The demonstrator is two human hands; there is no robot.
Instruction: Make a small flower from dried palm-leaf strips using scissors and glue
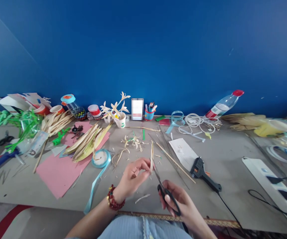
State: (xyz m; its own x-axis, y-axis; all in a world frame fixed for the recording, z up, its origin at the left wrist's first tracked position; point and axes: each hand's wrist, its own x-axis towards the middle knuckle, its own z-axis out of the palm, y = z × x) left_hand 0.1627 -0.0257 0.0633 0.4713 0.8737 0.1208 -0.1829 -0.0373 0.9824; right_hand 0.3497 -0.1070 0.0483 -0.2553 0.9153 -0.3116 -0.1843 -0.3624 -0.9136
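Between thumb and fingers, my left hand (pixel 137 174) pinches a narrow strip of dried corn husk (pixel 151 156), which stands roughly upright. A red beaded bracelet (pixel 114 199) circles that wrist. My right hand (pixel 177 200) grips the black handles of a pair of scissors (pixel 160 181), whose blades point up and left to the lower part of the strip. Whether the blades touch the husk I cannot tell. Small husk petals (pixel 133 141) lie just beyond my hands, with curled scraps (pixel 120 157) to their left and a cut piece (pixel 142 198) near the table's front edge.
At left, husks (pixel 86 144) lie over pink paper (pixel 56 176) beside a blue ribbon roll (pixel 101 158). A paper cup (pixel 120 120) holds husk flowers at the back. Rightward are a thin stick (pixel 175 162), a glue gun (pixel 204 174), a power strip (pixel 270 186) with cables and a tilted bottle (pixel 224 104).
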